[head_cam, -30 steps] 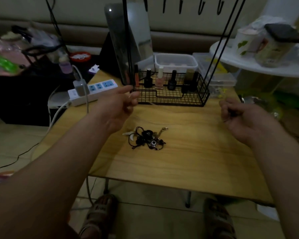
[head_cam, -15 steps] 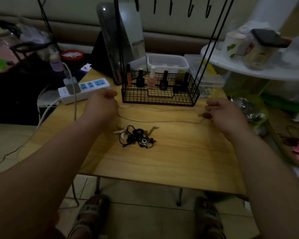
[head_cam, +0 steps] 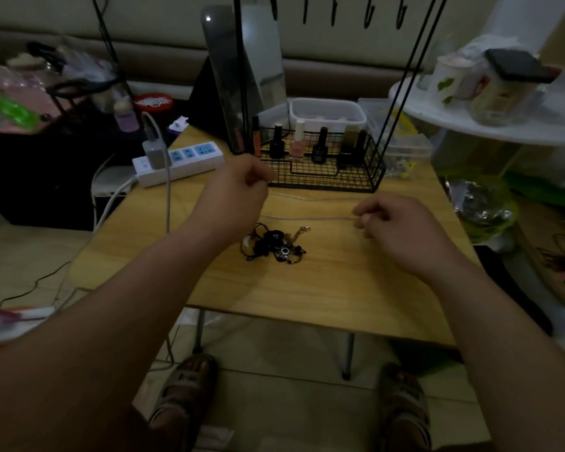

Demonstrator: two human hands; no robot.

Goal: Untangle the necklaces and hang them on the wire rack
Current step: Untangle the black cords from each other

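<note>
The silver chain [head_cam: 310,218] runs as two thin strands across the middle of the frame, drawn out between both hands. I cannot tell whether it rests on the table [head_cam: 307,298] or hangs just over it. I judge it very light, limp and slippery, with fine links that would kink or snap under a hard tug, so I want it held near its ends and kept only gently taut. The left hand [head_cam: 238,194], at centre left, is curled with thumb and fingers closed where both strands meet it, though the pinch itself is hidden behind the knuckles. The right hand [head_cam: 395,223], at centre right, has its fingertips [head_cam: 361,220] nipped together on the lower strand's end. Just below the chain, between the forearms, lies the tangle of necklaces [head_cam: 274,244], dark cords and small beads knotted in a loose clump. That one looks soft too, and I would tease it apart from a free clasp rather than pull at the mass. Above the chain stands the wire rack [head_cam: 323,182], its basket holding nail polish bottles [head_cam: 297,141] and its hooks [head_cam: 333,13] along the top edge of the frame. A power strip [head_cam: 180,159] sits to the left.
</note>
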